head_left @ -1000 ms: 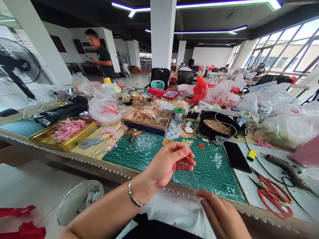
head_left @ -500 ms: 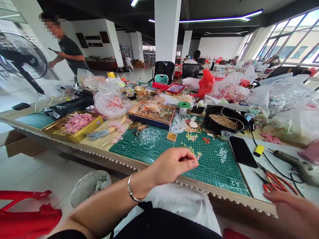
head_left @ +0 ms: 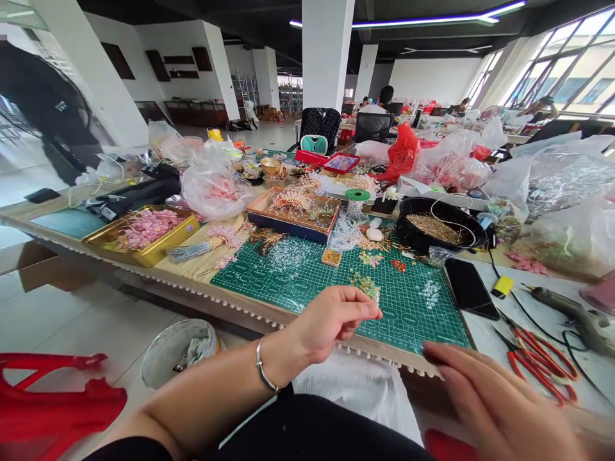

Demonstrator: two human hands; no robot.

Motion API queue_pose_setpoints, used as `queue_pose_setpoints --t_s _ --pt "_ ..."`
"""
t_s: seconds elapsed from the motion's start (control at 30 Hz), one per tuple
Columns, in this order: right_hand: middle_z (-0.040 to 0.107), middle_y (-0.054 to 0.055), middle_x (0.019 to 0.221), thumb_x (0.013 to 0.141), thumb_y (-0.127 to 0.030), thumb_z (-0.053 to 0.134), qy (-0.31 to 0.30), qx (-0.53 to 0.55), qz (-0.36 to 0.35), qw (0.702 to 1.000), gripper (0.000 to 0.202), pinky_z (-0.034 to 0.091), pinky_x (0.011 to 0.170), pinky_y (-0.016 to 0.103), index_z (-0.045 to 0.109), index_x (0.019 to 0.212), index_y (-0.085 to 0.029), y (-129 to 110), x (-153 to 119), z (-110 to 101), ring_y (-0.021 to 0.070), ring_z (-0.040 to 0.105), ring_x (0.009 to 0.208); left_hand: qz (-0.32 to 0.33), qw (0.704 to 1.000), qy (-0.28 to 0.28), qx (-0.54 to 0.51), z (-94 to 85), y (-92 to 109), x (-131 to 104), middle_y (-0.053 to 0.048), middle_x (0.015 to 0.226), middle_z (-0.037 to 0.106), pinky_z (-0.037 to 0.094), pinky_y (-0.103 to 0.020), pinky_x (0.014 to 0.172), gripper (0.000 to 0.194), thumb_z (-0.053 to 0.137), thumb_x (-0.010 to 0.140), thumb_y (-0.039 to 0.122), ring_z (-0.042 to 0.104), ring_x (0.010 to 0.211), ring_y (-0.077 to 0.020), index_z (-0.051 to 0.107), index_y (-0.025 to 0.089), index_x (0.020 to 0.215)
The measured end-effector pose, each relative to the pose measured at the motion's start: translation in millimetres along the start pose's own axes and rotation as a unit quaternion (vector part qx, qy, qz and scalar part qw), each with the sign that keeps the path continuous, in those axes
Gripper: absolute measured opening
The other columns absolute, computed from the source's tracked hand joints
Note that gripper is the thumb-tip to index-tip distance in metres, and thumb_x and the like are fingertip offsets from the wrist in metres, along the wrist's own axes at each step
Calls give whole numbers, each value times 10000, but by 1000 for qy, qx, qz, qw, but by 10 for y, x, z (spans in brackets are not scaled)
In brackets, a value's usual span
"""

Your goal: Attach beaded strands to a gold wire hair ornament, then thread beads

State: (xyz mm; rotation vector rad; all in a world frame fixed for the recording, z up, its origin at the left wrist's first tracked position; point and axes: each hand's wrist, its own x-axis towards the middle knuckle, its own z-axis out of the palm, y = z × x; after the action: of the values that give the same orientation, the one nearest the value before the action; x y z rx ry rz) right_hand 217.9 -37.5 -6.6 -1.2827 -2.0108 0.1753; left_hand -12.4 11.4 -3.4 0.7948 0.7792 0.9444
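My left hand (head_left: 336, 320), with a bangle on the wrist, hangs over the front of the green cutting mat (head_left: 307, 288). Its thumb and forefinger are pinched on a small beaded piece (head_left: 377, 298), mostly hidden and too small to make out fully. My right hand (head_left: 504, 403) is low at the table's front edge, by the mat's near right corner. Its fingers are stretched out and nothing shows in them. Just beyond the left fingertips lies a heap of green and yellow beads (head_left: 364, 283). Clear beads (head_left: 429, 294) are scattered farther right on the mat.
Red-handled pliers (head_left: 542, 358), a black phone (head_left: 471, 288) and a glue gun (head_left: 571, 310) lie at the right. Behind the mat stand a shallow box (head_left: 293, 232) and a black pan (head_left: 439, 230). A gold tray (head_left: 144, 253) of pink flowers sits left. A person passes by the fan.
My right hand has moved left, from beside the pliers to near the mat's corner. My left hand stays pinched, slightly turned. The person at the left has walked toward the picture's edge.
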Motion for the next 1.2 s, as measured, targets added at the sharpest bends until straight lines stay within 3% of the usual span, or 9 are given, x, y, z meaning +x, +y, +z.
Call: queue_pose_setpoints --t_s 0.2,0.33,0.43,0.53,0.6,0.73,0.83,0.97,1.2 --pt "719 10 882 867 -277 602 52 165 67 983 109 547 742 250 707 896 -267 -128 184 342 149 666 810 -31 998 -4 47 64 -159 50 16 589 538 104 -238 453 245 752 639 338 269 449 -29 636 125 677" --pt "721 25 910 853 -303 626 89 344 130 926 98 539 788 267 721 865 -280 -134 247 302 175 670 865 -59 996 -33 57 2 -246 79 1 656 613 210 -214 484 219 768 631 302 376 496 -43 652 127 691" --pt "624 9 577 820 -384 650 92 486 168 853 131 521 539 238 714 782 -276 -219 282 182 137 591 530 -104 987 -76 93 -63 -353 100 -8 704 640 306 -209 545 170 746 639 263 471 566 -65 650 132 687" --pt "465 -20 464 759 -433 694 64 507 236 826 181 391 380 194 674 712 -259 -276 229 117 93 420 404 -91 958 -130 239 -130 -397 79 -36 784 662 411 -253 664 139 685 723 281 578 723 -133 667 145 747" --pt "497 -13 557 779 -447 669 23 449 306 839 203 390 414 192 633 734 -252 -260 148 134 99 447 472 54 900 -111 418 -163 -343 27 -74 966 668 439 -324 809 212 648 796 320 594 924 -194 680 165 938" --pt "510 0 657 837 -502 582 -145 321 308 883 307 419 551 219 586 718 -219 -139 9 277 126 474 610 436 661 -55 609 -169 -139 -101 -80 1207 588 386 -332 960 321 597 878 293 520 1118 -185 574 240 1194" --pt "474 -10 641 846 -541 544 -229 299 264 888 364 374 549 222 566 702 -207 -57 -25 392 124 425 606 494 585 -76 639 -145 -66 -133 -29 1004 650 402 -295 863 137 593 882 259 554 953 -153 649 248 1007" --pt "391 -34 615 857 -557 517 -260 336 273 863 381 317 534 216 531 718 -203 -5 -23 463 111 362 583 455 645 -91 607 -149 -84 -58 -26 815 643 405 -283 756 108 611 870 256 537 775 -130 673 185 817" --pt "392 -44 615 852 -568 531 -267 399 314 819 368 282 529 214 556 790 -206 47 47 470 102 337 574 296 822 -107 474 -94 -100 77 -5 689 603 417 -206 657 56 694 775 139 555 684 -92 686 137 720"
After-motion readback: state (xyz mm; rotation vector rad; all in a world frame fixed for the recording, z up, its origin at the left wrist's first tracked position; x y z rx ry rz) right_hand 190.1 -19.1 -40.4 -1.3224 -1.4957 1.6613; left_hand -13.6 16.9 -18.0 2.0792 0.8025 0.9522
